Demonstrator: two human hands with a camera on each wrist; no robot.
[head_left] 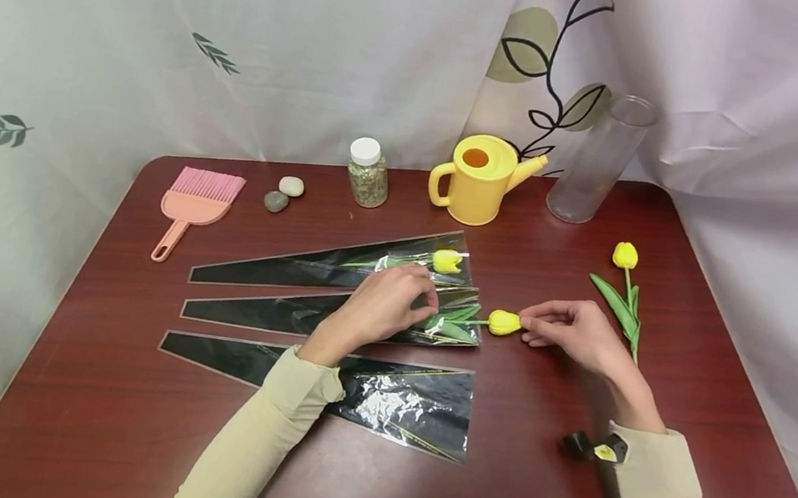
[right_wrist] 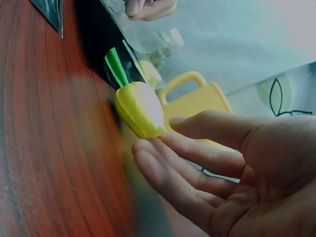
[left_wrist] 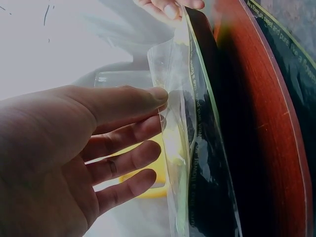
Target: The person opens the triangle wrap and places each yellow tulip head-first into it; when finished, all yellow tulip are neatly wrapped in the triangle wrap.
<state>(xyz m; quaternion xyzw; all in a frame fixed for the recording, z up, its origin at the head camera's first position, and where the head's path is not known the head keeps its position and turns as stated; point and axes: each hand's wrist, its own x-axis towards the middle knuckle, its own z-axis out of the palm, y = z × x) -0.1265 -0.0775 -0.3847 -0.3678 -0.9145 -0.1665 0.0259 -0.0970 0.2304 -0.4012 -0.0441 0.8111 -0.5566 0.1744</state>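
My left hand (head_left: 392,303) pinches the clear front film of the middle flower sleeve (left_wrist: 197,123) between thumb and index finger, its other fingers loosely bent. Leaves and stem of a yellow tulip (head_left: 504,323) lie inside this sleeve, and the bloom sticks out past its wide right end. At that bloom's tip, my right hand (head_left: 573,331) holds the petals with its thumb and fingertips, as the right wrist view shows closely. Behind lies another sleeve (head_left: 275,268) with a whole tulip (head_left: 447,261) in it. Nearest the front is a flat sleeve (head_left: 416,407), partly under my left forearm.
One more tulip (head_left: 625,255) lies at the right, beside my right hand. Along the back stand a jar (head_left: 369,178), a yellow watering can (head_left: 478,188) and a clear glass vase (head_left: 600,162). Two stones (head_left: 291,186) and a pink brush (head_left: 194,208) lie at the left.
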